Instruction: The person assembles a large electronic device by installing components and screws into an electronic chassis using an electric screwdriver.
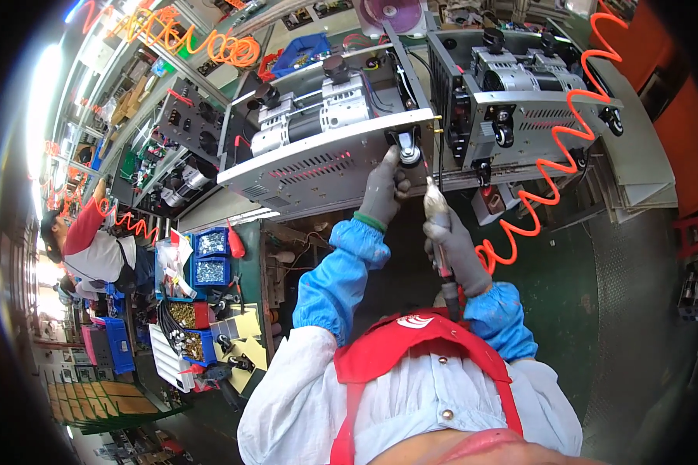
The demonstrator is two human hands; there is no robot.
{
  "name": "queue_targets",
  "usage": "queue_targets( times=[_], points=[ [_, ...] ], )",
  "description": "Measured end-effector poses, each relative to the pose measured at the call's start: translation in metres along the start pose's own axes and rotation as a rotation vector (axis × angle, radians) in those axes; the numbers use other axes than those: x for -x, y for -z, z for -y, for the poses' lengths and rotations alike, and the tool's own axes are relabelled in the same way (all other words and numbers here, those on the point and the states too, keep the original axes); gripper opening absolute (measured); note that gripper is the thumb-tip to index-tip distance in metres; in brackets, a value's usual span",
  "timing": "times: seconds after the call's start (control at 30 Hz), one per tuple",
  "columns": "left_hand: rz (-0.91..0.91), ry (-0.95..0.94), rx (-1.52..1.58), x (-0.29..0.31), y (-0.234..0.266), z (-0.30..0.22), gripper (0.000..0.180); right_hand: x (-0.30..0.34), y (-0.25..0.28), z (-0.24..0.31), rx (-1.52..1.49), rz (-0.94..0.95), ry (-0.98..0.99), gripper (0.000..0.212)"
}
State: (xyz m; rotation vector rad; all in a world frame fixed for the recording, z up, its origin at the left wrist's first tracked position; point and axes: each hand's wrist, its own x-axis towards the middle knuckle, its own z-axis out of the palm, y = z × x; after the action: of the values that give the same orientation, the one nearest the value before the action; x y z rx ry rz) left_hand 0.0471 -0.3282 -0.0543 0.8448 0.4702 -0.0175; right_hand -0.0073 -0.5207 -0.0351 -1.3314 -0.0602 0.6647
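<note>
In front of me an open metal housing (318, 172) stands on its side, with a silver twin-headed motor unit (310, 120) inside. A caster (409, 152) sits at the right corner of its slotted panel. My left hand (383, 190), in a grey glove, is closed with its fingers against the caster. My right hand (456, 246), also gloved, is wrapped round a slim air screwdriver (442, 263). The tool's tip points up to just below the caster; whether it touches a screw is too small to tell.
A second housing with casters (531, 124) stands at the right. An orange coiled hose (547, 182) hangs across the right side. Blue bins of small parts (211, 271) lie at the left, near black casters on yellow sheets (248, 333). Another person (93, 248) works at far left.
</note>
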Motion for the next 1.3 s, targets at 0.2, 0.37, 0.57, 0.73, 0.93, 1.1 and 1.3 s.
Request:
queue_targets(
  times=[0.2, 0.37, 0.57, 0.73, 0.93, 1.1, 1.3],
  points=[
    [-0.053, 0.086, 0.100, 0.057, 0.049, 0.010, 0.030, 0.062, 0.024, -0.027, -0.041, 0.005, -0.101, 0.068],
    [0.172, 0.146, 0.224, 0.062, 0.100, 0.021, 0.023, 0.085, 0.019, -0.029, 0.040, 0.159, -0.153, 0.070],
    [0.131, 0.171, 0.229, 0.077, 0.098, 0.007, 0.028, 0.096, -0.006, -0.028, 0.104, 0.241, -0.154, 0.075],
    [0.031, 0.170, 0.229, 0.098, 0.087, -0.001, 0.033, 0.102, -0.013, -0.036, 0.106, 0.268, -0.189, 0.080],
    [0.206, 0.186, 0.161, 0.102, 0.119, 0.005, 0.025, 0.111, -0.020, -0.038, 0.117, 0.300, -0.163, 0.082],
    [-0.010, 0.167, 0.202, 0.120, 0.090, 0.000, 0.017, 0.110, -0.020, -0.044, 0.219, 0.298, -0.135, 0.081],
    [0.272, 0.248, 0.245, 0.109, 0.116, 0.000, 0.024, 0.110, -0.022, -0.044, 0.223, 0.304, -0.098, 0.081]
  ],
)
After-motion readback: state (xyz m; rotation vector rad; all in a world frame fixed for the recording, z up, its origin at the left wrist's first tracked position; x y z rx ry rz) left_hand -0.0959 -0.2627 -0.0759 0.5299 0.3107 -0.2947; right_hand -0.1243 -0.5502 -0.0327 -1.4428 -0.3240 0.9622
